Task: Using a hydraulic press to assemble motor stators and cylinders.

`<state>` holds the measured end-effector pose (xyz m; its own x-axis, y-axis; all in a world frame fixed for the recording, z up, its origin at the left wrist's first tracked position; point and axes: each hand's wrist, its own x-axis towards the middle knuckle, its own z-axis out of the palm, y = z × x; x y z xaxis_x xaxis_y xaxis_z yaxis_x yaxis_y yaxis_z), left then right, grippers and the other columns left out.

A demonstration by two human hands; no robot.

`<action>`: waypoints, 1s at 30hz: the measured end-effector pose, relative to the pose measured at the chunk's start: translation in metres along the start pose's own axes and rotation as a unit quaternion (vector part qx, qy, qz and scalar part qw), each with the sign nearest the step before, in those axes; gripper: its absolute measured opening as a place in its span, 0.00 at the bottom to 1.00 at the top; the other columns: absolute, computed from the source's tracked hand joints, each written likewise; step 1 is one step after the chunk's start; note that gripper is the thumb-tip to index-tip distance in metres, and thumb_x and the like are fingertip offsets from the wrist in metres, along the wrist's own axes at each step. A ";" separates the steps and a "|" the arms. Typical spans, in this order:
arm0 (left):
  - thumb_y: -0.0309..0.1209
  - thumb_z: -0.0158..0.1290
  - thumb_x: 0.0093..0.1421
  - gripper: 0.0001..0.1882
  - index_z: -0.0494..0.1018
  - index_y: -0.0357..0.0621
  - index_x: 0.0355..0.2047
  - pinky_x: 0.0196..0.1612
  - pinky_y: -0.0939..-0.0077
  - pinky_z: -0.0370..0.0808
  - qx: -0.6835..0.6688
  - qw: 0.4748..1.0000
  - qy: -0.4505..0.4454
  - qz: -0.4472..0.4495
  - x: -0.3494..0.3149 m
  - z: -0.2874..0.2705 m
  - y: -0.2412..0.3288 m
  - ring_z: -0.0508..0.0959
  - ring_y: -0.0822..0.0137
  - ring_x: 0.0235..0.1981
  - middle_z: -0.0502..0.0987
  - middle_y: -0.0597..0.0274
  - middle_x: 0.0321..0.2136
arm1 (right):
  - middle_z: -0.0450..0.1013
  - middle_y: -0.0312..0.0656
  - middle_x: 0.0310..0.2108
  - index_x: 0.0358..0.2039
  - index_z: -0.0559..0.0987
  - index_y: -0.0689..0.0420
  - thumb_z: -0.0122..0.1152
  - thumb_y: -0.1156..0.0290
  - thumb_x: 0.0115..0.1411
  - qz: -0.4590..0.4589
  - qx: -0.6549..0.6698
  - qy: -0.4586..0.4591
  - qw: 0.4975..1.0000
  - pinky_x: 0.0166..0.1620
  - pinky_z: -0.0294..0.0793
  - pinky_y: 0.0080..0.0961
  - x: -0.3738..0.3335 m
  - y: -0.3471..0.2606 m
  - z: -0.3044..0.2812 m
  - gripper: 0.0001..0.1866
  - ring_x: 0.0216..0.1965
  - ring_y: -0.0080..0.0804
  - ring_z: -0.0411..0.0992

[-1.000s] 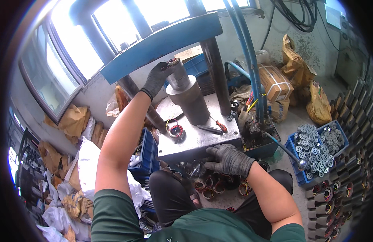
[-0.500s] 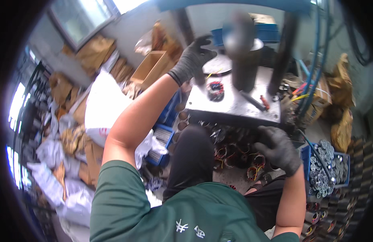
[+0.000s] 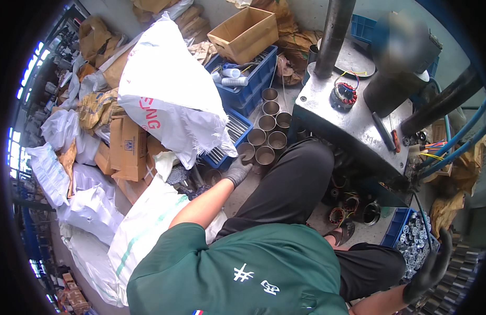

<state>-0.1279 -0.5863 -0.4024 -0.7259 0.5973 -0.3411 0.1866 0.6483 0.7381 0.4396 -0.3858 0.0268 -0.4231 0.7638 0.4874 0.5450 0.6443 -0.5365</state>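
Note:
My left hand (image 3: 237, 171), in a grey glove, is down at the nearest of several open metal cylinders (image 3: 265, 155) standing on the floor. Its fingers are curled at the near rim of one metal cylinder (image 3: 246, 149), partly hiding it. Off at the lower right, my gloved right hand (image 3: 436, 265) is raised with fingers stretched and thumb apart, holding nothing. It is beside a blue crate of silvery round slotted parts (image 3: 415, 244). A wound motor stator (image 3: 343, 96) with coloured leads rests on the metal press table (image 3: 327, 102), away from both hands.
Dark press columns (image 3: 335, 39) rise from the table, where a black bar (image 3: 382, 129) and an orange-handled tool (image 3: 395, 139) lie. A white sack (image 3: 164, 89) and a blue crate of rods (image 3: 237, 126) flank the cylinders. Other stators (image 3: 337, 215) sit under the table.
My left hand has come down from the press table to the metal cylinders. My right hand has moved from the table's front edge out to the lower right. The view has swung left.

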 end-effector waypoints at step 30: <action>0.57 0.51 0.69 0.37 0.64 0.45 0.68 0.66 0.52 0.68 -0.532 0.790 -0.136 0.273 -0.008 -0.139 0.257 0.71 0.55 0.64 0.71 0.53 0.63 | 0.74 0.44 0.50 0.64 0.69 0.58 0.51 0.81 0.71 -0.035 0.114 0.515 0.849 0.41 0.84 0.24 0.153 0.141 0.014 0.21 0.40 0.31 0.81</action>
<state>-0.1667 -0.4901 -0.1289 -0.5345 0.8234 0.1908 -0.3447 -0.4185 0.8403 0.4416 -0.1770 0.0163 0.4723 0.3600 0.8046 0.3404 0.7675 -0.5432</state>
